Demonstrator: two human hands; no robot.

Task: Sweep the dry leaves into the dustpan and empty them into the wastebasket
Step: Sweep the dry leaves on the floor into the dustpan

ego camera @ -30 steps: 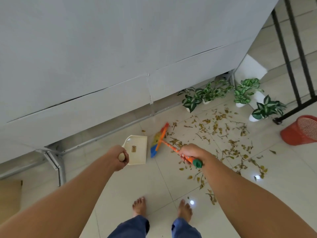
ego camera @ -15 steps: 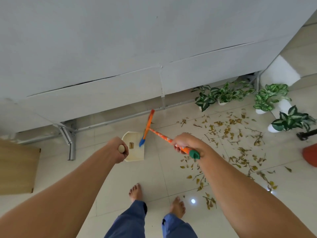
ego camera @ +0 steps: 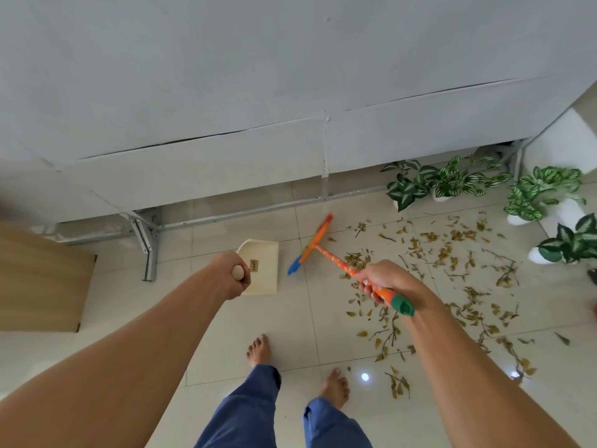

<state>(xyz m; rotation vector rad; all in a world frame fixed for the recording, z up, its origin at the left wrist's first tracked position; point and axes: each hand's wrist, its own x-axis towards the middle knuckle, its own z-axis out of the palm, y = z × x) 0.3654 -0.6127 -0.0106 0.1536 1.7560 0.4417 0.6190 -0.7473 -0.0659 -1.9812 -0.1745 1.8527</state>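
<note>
Dustpan and broom are both in your grip. Your left hand is curled tight round the knob end of the dustpan handle. The cream pan sits low over the pale floor, ahead of your bare left foot; whether it touches the tiles cannot be told. Your right hand is wrapped round the orange broom handle, close to its green end cap. The broom head, orange with blue bristles, slants just to the right of the pan, a narrow strip of bare tile between them. The dry leaves lie scattered over the floor to the right of the broom head, from beside your right foot up to the potted plants along the grey wall. A wooden board lies at your far left.
</note>
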